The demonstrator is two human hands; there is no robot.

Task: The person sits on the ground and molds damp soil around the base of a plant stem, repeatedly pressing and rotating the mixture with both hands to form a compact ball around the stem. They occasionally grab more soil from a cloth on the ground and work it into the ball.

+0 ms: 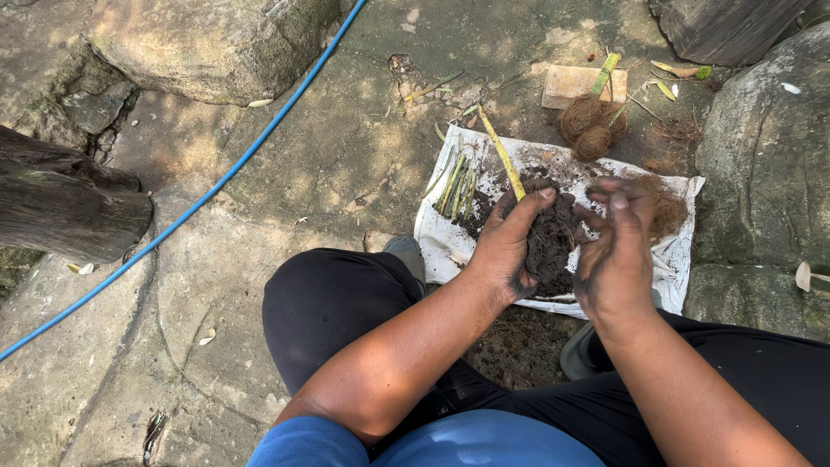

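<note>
A clump of dark soil [550, 245] is cupped in the left hand [510, 246], fingers curled round it, a green stem [503, 156] poking out far-side; the right hand [616, 251] is pressed flat-fingered alongside, likely for shaping, over the white sack [450, 246]

Left hand [506, 246], right hand [616, 255] cupped together

soil clump [550, 245] between both hands, above sheet [450, 246]; hose [216, 183] far left
</note>
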